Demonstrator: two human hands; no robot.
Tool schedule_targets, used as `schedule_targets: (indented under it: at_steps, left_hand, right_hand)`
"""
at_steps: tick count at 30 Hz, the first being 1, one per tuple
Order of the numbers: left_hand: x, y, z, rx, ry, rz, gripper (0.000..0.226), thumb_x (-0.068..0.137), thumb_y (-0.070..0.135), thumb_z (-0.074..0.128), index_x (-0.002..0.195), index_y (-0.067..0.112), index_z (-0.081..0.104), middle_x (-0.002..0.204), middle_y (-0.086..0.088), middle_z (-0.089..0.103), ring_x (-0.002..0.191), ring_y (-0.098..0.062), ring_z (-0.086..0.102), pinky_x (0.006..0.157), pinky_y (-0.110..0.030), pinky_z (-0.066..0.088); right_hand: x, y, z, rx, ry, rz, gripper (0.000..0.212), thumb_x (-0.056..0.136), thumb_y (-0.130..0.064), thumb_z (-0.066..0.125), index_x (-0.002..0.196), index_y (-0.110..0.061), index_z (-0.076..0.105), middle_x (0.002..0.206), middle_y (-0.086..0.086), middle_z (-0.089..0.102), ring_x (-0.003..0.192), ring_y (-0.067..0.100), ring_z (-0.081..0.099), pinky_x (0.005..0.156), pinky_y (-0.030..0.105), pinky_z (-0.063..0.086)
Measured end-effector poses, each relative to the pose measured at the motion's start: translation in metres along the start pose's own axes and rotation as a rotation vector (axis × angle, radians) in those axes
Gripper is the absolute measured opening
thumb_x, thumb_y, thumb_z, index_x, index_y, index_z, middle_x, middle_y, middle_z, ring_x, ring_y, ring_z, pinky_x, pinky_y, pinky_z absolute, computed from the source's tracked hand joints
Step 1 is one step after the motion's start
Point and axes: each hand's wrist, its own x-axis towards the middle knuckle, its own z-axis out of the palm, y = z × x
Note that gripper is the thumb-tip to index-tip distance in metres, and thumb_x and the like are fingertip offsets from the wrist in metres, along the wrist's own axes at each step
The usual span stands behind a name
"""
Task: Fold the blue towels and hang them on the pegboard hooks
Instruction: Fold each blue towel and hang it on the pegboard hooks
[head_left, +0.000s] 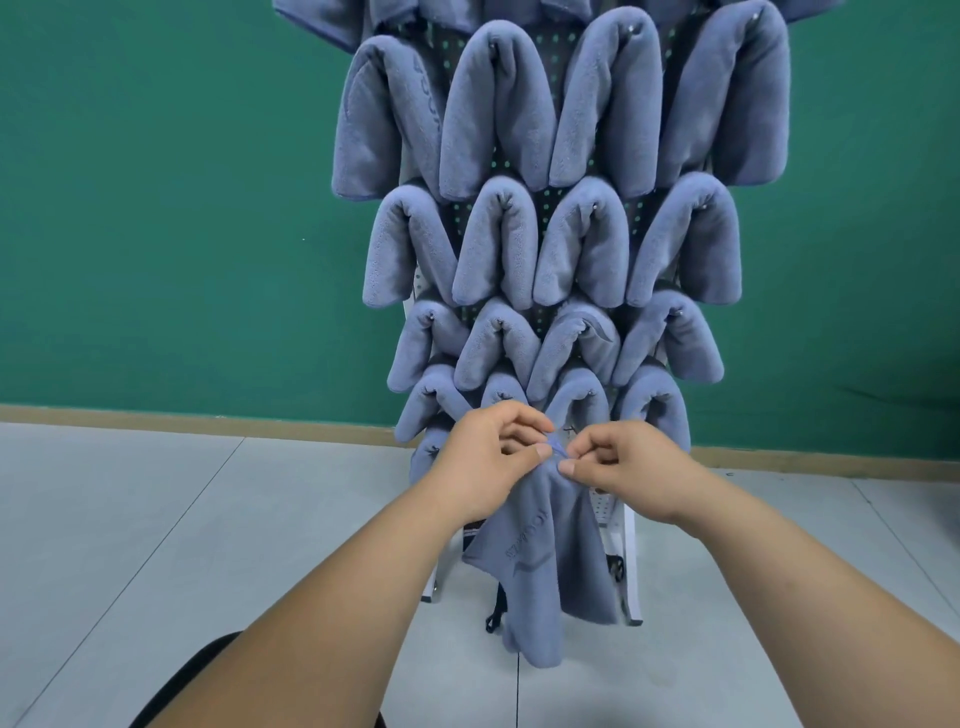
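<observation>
Most of the pegboard (549, 200) was hidden behind rows of hung towels (493, 119), and the top row was cut off by the frame. Your left hand (483, 457) and right hand (628, 467) each pinched the top edge of one loose towel (540, 561), low at the board's front. Whether a hook sat under it couldn't be made out. The towel drooped across the white stand (631, 561), with a green wall (156, 208) behind and a pale floor (156, 519) below.

Towels (540, 156) on pegboard (550, 200)
</observation>
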Motion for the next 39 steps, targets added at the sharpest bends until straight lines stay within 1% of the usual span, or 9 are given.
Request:
schedule_targets:
  at_steps: [4,8,12,16,21,26,32,36,39]
  left_hand:
    - [0.002,-0.004,0.002,0.106,0.013,-0.006,0.015,0.093,0.023,0.08,0.106,0.029,0.077,0.094,0.007,0.078,0.086,-0.011,0.071,0.09,-0.03,0.06]
    - [0.002,-0.007,0.001,0.233,-0.056,0.002,0.005,0.093,0.031,0.08,0.098,0.029,0.08,0.089,0.012,0.078,0.087,-0.006,0.072,0.089,-0.034,0.06]
    - [0.008,-0.005,-0.011,0.285,0.094,0.039,0.004,0.095,0.025,0.077,0.093,0.028,0.08,0.086,0.014,0.077,0.084,-0.005,0.07,0.085,-0.028,0.057]
    - [0.01,-0.005,-0.036,0.333,0.283,0.008,0.006,0.096,0.023,0.075,0.092,0.027,0.076,0.08,0.014,0.072,0.069,0.005,0.062,0.074,-0.015,0.05]
    - [0.01,-0.017,-0.069,0.602,0.394,-0.01,0.013,0.096,0.028,0.073,0.086,0.035,0.069,0.076,0.02,0.068,0.074,-0.001,0.063,0.074,-0.032,0.053]
    - [0.01,-0.026,-0.084,0.82,0.404,-0.04,0.009,0.102,0.039,0.061,0.102,0.032,0.067,0.088,0.007,0.073,0.085,-0.027,0.067,0.075,-0.044,0.057]
    - [0.013,-0.029,-0.088,0.635,0.425,0.0,0.003,0.101,0.03,0.067,0.1,0.03,0.07,0.084,0.014,0.069,0.078,-0.014,0.066,0.077,-0.036,0.055]
    - [0.016,-0.025,-0.088,0.494,0.489,0.019,0.007,0.102,0.028,0.065,0.096,0.03,0.067,0.084,0.012,0.068,0.077,-0.013,0.065,0.074,-0.031,0.048]
    - [0.016,-0.023,-0.087,0.494,0.483,0.006,0.008,0.102,0.027,0.066,0.095,0.031,0.067,0.084,0.012,0.068,0.077,-0.012,0.066,0.073,-0.029,0.046]
  right_hand:
    - [0.0,0.001,-0.002,0.009,0.012,-0.009,0.016,0.094,-0.035,0.078,0.087,-0.022,0.072,0.068,-0.009,0.06,0.066,0.01,0.051,0.069,0.03,0.043]
    - [0.0,0.001,0.002,-0.072,0.003,-0.054,0.012,0.094,-0.032,0.078,0.087,-0.027,0.07,0.067,-0.012,0.061,0.063,0.008,0.051,0.067,0.031,0.045]
    - [-0.001,0.012,-0.002,-0.209,-0.036,-0.011,0.016,0.09,-0.034,0.082,0.096,-0.034,0.067,0.074,-0.009,0.069,0.065,0.009,0.058,0.071,0.039,0.055]
    - [-0.004,0.03,-0.021,-0.478,0.047,0.078,0.018,0.087,-0.042,0.083,0.089,-0.038,0.065,0.083,-0.011,0.069,0.08,0.01,0.065,0.072,0.03,0.053]
    - [-0.009,0.049,-0.051,-0.613,0.182,0.106,0.015,0.087,-0.045,0.082,0.082,-0.039,0.069,0.083,-0.016,0.071,0.082,0.008,0.064,0.073,0.037,0.056]
    - [-0.015,0.061,-0.065,-0.742,0.179,0.105,0.007,0.092,-0.045,0.076,0.091,-0.044,0.069,0.085,-0.018,0.069,0.096,0.016,0.053,0.081,0.039,0.052]
    - [-0.02,0.083,-0.07,-0.833,0.081,0.153,0.009,0.101,-0.046,0.062,0.105,-0.042,0.07,0.1,-0.013,0.063,0.101,0.018,0.046,0.089,0.039,0.05]
    - [-0.028,0.089,-0.068,-0.791,-0.061,0.211,0.016,0.1,-0.049,0.058,0.086,-0.046,0.062,0.101,-0.012,0.059,0.103,0.015,0.048,0.092,0.037,0.046]
    - [-0.032,0.088,-0.069,-0.809,-0.034,0.215,0.014,0.098,-0.048,0.061,0.084,-0.045,0.059,0.098,-0.015,0.064,0.097,0.014,0.055,0.086,0.036,0.051]
